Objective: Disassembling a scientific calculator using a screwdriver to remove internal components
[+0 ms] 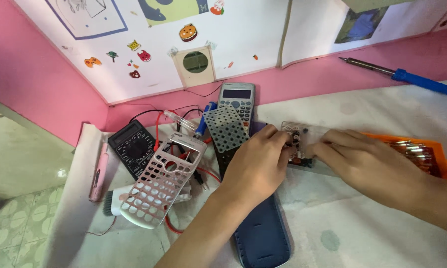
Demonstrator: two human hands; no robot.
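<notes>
On the white cloth, left hand (258, 166) and right hand (367, 166) pinch a clear plastic box (303, 133)

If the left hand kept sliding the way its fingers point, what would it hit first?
Probably the right hand: the left hand points right across the small clear board both are holding, though depth is hard to judge.
</notes>
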